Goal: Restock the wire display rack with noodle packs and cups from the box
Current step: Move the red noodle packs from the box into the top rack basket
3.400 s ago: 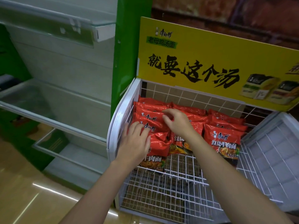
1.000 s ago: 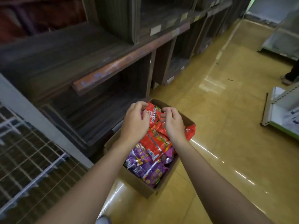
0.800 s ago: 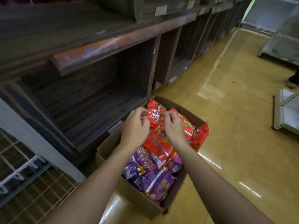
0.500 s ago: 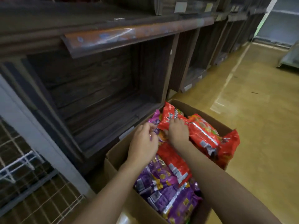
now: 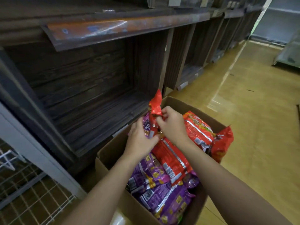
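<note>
Step in hand: picking stock from the box – one red pack (image 5: 155, 108) is being drawn up out of it, standing on end above the rest.
Right hand (image 5: 172, 127): pinches the crimped upper part of the red pack between thumb and fingers.
Left hand (image 5: 141, 140): fingers curl round the lower part of the same pack, close against a purple one behind it.
Box (image 5: 110, 153): open cardboard, on the floor in front of the dark wooden shelving (image 5: 90, 82); more red packs (image 5: 198, 129) lie along its far side, purple packs (image 5: 155, 192) fill the near side. No cups show.
Wire rack (image 5: 32, 200): only a corner of white grid shows at lower left, well apart from the hands.
Progress: judged early to middling, since the box looks well filled.
Next move calls for: lifting the pack clear of its neighbours, then turning left toward the rack – a light grip should do, as the wrapper is thin and crinkles.
</note>
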Available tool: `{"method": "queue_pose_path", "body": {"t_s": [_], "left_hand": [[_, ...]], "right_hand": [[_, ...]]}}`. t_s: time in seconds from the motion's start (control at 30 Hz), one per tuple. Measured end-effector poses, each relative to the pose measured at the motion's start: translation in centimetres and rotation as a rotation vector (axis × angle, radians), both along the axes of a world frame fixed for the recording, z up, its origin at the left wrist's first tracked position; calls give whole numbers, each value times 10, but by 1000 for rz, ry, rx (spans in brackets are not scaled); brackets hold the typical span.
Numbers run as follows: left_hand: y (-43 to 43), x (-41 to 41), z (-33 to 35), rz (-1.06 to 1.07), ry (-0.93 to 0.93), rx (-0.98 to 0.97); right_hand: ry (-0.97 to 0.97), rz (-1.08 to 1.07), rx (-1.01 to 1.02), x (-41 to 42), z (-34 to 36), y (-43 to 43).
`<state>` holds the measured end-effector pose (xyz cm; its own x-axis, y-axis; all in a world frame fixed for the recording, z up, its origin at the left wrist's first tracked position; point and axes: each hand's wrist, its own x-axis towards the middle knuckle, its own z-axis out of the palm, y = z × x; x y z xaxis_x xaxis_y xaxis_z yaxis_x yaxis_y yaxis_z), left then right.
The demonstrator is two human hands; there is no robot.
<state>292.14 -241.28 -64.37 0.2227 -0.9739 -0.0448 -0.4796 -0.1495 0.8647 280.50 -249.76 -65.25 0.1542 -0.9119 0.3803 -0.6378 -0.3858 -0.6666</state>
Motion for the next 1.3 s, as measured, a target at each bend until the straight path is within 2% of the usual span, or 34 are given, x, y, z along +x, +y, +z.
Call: {"method": "queue_pose_path", "body": {"t_s": [0.13, 0.23, 0.27, 0.3, 0.37, 0.43, 0.57, 0.67, 0.77, 0.83, 0.9, 0.97, 1.0, 1.07, 1.13, 1.2, 1.3], "left_hand": [[1, -5, -2, -31, 7, 4], [9, -1, -6, 88, 94, 34], [11, 2, -7, 148, 158, 61], [13, 6, -8, 202, 245, 102], [17, 15, -12, 286, 406, 182], [21, 22, -16, 316, 467, 231], [27, 28, -21, 356, 481, 260], [29, 35, -22, 410, 476, 293], [34, 43, -27, 422, 434, 334], [36, 45, -29, 417, 463, 345], [37, 45, -31, 414, 546, 348], [35, 44, -31, 414, 639, 349], [35, 43, -31, 417, 681, 349], [37, 42, -32, 440, 752, 348], [39, 43, -33, 449, 792, 355], [41, 43, -32, 444, 801, 375], [40, 39, -28, 386, 813, 372]], "right_hand": [[-175, 145, 303, 1, 18, 26], [-262, 281, 496, -11, 17, 38], [-216, 266, 512, -19, 12, 39], [-87, 231, 486, -28, 5, 37], [310, 136, 444, -47, -11, 33], [627, 10, 495, -57, -26, 32], [760, -188, 604, -49, -34, 36], [710, -267, 694, -45, -34, 32], [519, -258, 771, -50, -27, 25], [402, -217, 667, -48, -19, 30], [351, -181, 430, -41, -10, 44], [309, -7, 174, -32, -2, 64], [296, 149, 144, -29, 2, 73], [279, 480, 307, -26, 4, 83], [327, 682, 533, -26, 0, 84], [307, 633, 544, -27, -10, 77], [325, 403, 423, -26, -22, 67]]}}
